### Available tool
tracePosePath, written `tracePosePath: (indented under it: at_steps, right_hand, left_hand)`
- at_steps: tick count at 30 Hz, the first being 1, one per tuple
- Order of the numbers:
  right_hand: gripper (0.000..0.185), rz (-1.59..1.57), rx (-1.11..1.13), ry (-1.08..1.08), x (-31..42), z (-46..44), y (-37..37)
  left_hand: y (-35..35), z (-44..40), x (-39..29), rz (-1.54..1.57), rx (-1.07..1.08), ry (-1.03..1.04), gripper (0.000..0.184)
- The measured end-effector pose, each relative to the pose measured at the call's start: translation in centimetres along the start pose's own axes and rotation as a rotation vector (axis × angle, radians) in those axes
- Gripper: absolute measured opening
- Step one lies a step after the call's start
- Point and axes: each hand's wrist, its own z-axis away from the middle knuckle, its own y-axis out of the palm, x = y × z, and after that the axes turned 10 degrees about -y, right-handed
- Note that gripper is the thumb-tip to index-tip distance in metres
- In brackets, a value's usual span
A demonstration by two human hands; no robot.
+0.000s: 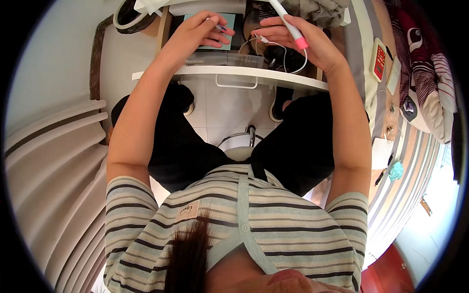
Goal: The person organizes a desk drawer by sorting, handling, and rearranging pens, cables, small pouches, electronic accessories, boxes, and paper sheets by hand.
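Note:
Above an open drawer (288, 75), my left hand (202, 31) has its thumb and fingers curled around a small, thin, shiny thing (221, 28) that I cannot name. My right hand (312, 44) grips a slim white stick with a pink end (291, 30) between thumb and palm, its other fingers stretched out. From the pink end a white cable (305, 61) loops down, and its plug (263, 39) lies by my right fingertips. The drawer holds a light blue flat item (224, 45) beneath my left hand and dark objects (281, 57) beneath the right.
A roll of tape (128, 24) is at the upper left. On the right, a striped cloth surface (391, 168) bears a red-and-white calculator-like device (378, 59), patterned clothing (420, 73) and a crumpled teal piece (395, 170). Grey fabric (315, 10) lies behind the drawer. Pale curtain folds (58, 180) hang on the left.

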Motion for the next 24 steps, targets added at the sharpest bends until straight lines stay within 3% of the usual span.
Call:
tracePosePath:
  at_steps: [4,11,18,20,21,22,24]
  right_hand:
    - [0.048,0.004,0.027,-0.007,0.1,0.1,0.0]
    - [0.045,-0.05,-0.009,0.001,-0.3,0.0,0.6]
    - [0.035,-0.035,-0.125,0.019,0.6,0.3,0.7]
    - [0.06,-0.296,-0.066,-0.083,0.8,0.2,0.4]
    - [0.055,-0.424,-0.082,-0.236,0.5,-0.3,0.3]
    - [0.055,-0.424,-0.082,-0.234,1.5,-0.5,1.5]
    - [0.053,-0.543,-0.226,-0.535,4.1,-0.6,3.8]
  left_hand:
    - [0.5,0.2,-0.2,0.022,0.011,-0.017,0.027]
    - [2.3,-0.1,0.0,0.009,0.232,-0.079,0.029]
    - [2.1,-0.9,-0.5,-0.051,0.112,-0.063,0.03]
    - [2.7,-0.6,-1.2,-0.054,0.225,-0.034,0.03]
    - [3.4,-0.4,-1.7,-0.052,0.226,-0.033,0.03]
    - [4.5,0.0,-2.3,-0.098,0.234,0.013,0.03]
    - [5.9,0.2,-2.6,-0.164,0.293,0.126,0.036]
